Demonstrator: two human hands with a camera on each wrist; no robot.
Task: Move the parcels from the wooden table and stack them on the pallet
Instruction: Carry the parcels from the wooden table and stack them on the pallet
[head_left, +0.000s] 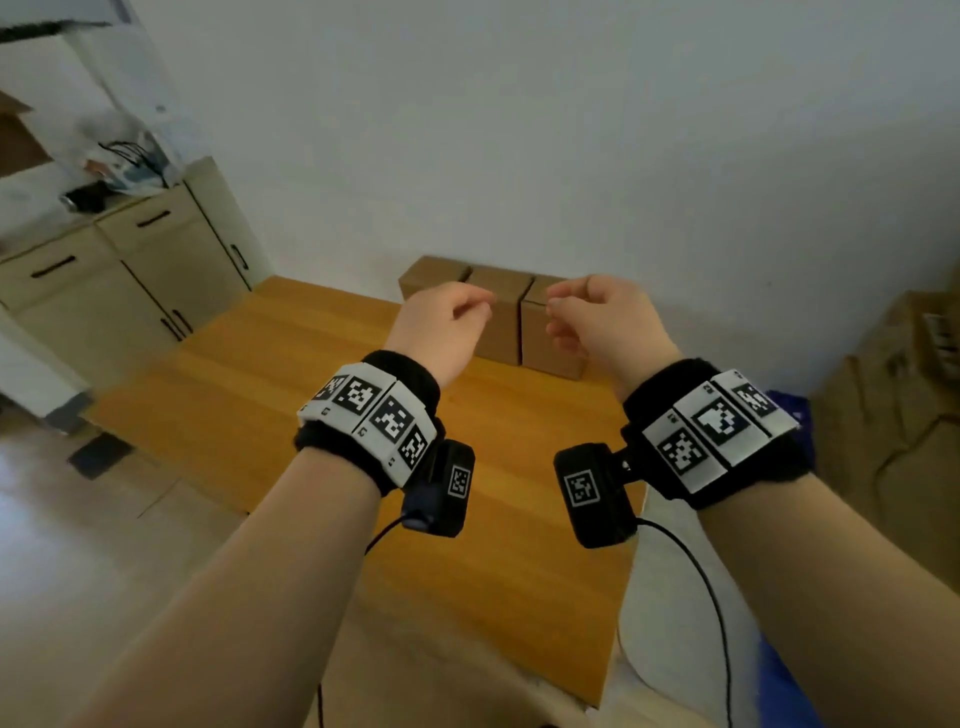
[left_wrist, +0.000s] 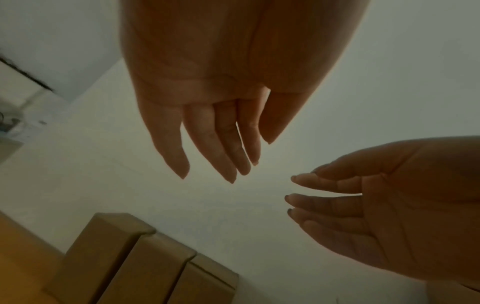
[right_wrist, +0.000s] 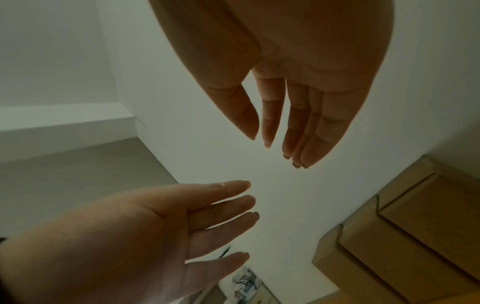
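Three brown cardboard parcels (head_left: 501, 332) stand side by side at the far edge of the wooden table (head_left: 363, 467), against the white wall. My left hand (head_left: 452, 322) and right hand (head_left: 587, 317) hover above the table just in front of them, palms facing each other, fingers relaxed, holding nothing. In the left wrist view the left hand (left_wrist: 215, 133) has straight fingers above the parcels (left_wrist: 145, 267), with the right hand (left_wrist: 376, 205) beside it. The right wrist view shows the right hand (right_wrist: 285, 102), the left hand (right_wrist: 155, 226) and the parcels (right_wrist: 415, 236). No pallet is in view.
A beige cabinet (head_left: 130, 270) with clutter on top stands to the left of the table. A large cardboard box (head_left: 893, 415) sits on the right, with something blue (head_left: 789, 410) beside it. Light floor (head_left: 78, 519) lies to the left.
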